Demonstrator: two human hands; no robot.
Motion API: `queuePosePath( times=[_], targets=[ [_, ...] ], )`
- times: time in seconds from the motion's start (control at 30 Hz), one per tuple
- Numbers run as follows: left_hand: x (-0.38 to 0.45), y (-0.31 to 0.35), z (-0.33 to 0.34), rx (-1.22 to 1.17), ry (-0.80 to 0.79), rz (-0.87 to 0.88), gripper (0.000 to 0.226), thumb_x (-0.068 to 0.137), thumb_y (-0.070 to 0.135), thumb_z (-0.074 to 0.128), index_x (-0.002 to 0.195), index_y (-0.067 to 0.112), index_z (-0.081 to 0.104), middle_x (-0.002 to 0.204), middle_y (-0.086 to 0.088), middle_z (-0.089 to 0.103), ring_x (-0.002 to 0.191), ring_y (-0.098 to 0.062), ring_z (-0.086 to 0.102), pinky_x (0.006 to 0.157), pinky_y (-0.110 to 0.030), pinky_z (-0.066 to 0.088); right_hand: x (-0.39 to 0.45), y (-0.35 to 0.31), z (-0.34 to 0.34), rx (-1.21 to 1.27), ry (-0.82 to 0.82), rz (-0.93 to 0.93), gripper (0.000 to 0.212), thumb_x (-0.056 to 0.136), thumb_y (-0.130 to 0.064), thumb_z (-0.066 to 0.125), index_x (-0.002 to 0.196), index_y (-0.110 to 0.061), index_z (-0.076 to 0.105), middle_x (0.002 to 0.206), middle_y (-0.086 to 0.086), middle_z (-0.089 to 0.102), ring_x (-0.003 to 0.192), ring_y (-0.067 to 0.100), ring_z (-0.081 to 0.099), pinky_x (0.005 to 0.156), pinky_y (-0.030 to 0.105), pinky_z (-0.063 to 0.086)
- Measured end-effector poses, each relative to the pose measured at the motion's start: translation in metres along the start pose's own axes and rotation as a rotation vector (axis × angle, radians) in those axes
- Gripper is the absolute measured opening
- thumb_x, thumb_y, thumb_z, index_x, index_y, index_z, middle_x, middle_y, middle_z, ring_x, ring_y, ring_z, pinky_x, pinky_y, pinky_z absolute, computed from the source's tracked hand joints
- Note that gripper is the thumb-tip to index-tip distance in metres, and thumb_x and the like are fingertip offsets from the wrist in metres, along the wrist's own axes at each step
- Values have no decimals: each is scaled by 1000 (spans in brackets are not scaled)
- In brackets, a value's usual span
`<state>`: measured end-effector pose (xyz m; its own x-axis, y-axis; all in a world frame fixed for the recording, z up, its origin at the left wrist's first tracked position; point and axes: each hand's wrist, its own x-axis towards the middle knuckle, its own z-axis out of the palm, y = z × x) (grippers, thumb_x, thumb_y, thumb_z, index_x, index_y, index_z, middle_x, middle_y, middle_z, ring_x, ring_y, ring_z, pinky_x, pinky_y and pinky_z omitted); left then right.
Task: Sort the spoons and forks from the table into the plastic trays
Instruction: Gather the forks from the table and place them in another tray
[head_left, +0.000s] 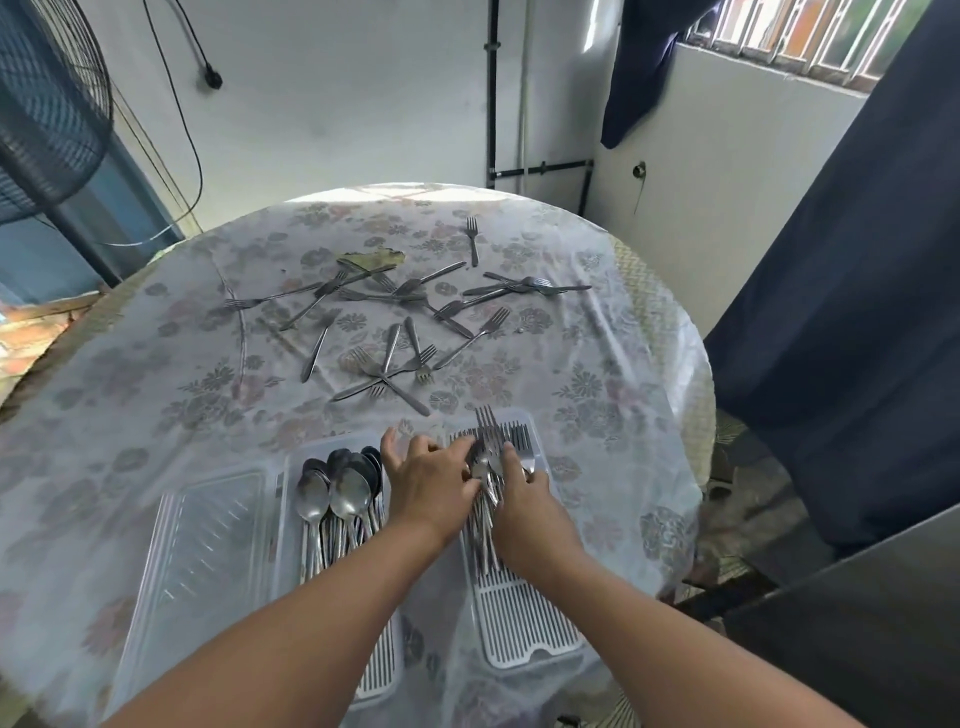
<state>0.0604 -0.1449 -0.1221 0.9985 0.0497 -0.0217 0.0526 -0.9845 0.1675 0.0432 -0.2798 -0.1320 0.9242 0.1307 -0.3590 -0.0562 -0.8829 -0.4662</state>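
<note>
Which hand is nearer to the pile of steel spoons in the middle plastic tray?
Left. The left hand is right beside the pile of steel spoons, while the right hand is farther away, on the forks.
</note>
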Motion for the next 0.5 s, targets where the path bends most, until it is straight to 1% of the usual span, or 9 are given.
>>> queuePosePath(
  times=[0.1, 0.17, 0.23, 0.27, 0.3, 0.37, 0.4, 0.43, 0.5],
  targets=[
    [3, 6, -1, -8, -45, -21, 49, 95, 48, 63, 141, 39, 50, 115, 9, 69, 135, -18, 45, 120, -58, -12, -1, -2, -1, -44, -24, -18, 94, 95, -8, 46, 162, -38, -12, 158, 24, 25, 113, 41, 60, 80, 43, 49],
    [3, 11, -2, 75, -74, 6, 50, 95, 39, 63, 142, 33, 46, 122, 3, 68, 141, -25, 39, 118, -60, -16, 1, -4, -1, -102, -51, -13, 89, 97, -11, 45, 163, -36, -8, 156, 25, 24, 118, 43, 59, 89, 46, 52],
    [1, 13, -3, 164, -78, 52, 52, 96, 36, 60, 145, 31, 42, 129, 2, 63, 143, -29, 35, 114, -61, -20, 7, -2, 3, -161, -67, -14, 80, 97, -10, 43, 165, -23, 4, 155, 25, 22, 122, 43, 55, 96, 47, 51],
    [-1, 14, -4, 197, -64, 74, 49, 97, 38, 59, 144, 32, 45, 133, 0, 59, 142, -30, 33, 115, -61, -20, 10, -1, 5, -208, -52, -35, 74, 96, -10, 41, 164, -15, 11, 152, 25, 27, 124, 42, 51, 99, 47, 49],
    [-2, 13, -5, 226, -49, 93, 43, 97, 41, 58, 138, 33, 50, 137, -3, 53, 142, -32, 30, 116, -62, -18, 11, 0, 6, -269, -24, -82, 68, 95, -11, 39, 160, -8, 21, 148, 23, 34, 125, 40, 47, 101, 46, 46],
    [-2, 10, -5, 282, -51, 110, 33, 98, 50, 53, 125, 35, 64, 145, -6, 41, 142, -36, 23, 118, -63, -17, 18, 5, 12, -405, 42, -239, 54, 92, -10, 36, 144, 2, 45, 137, 22, 48, 122, 40, 41, 102, 47, 40],
    [-1, 8, -5, 316, -71, 116, 36, 98, 55, 50, 122, 35, 68, 148, -7, 36, 143, -37, 19, 117, -64, -19, 21, 7, 14, -429, 61, -298, 50, 91, -11, 34, 134, 3, 55, 129, 21, 54, 119, 40, 42, 99, 48, 40],
    [0, 7, -4, 352, -102, 112, 41, 98, 59, 46, 122, 35, 70, 151, -7, 31, 144, -39, 15, 115, -64, -22, 25, 10, 17, -425, 73, -325, 50, 90, -14, 30, 127, 1, 60, 124, 20, 57, 116, 39, 42, 97, 48, 41],
    [3, 4, -1, 421, -160, 103, 51, 96, 64, 41, 126, 32, 69, 157, -8, 22, 146, -41, 8, 110, -65, -28, 27, 13, 18, -418, 58, -319, 56, 87, -21, 25, 126, -2, 61, 124, 18, 58, 114, 37, 43, 97, 46, 44]
  ],
)
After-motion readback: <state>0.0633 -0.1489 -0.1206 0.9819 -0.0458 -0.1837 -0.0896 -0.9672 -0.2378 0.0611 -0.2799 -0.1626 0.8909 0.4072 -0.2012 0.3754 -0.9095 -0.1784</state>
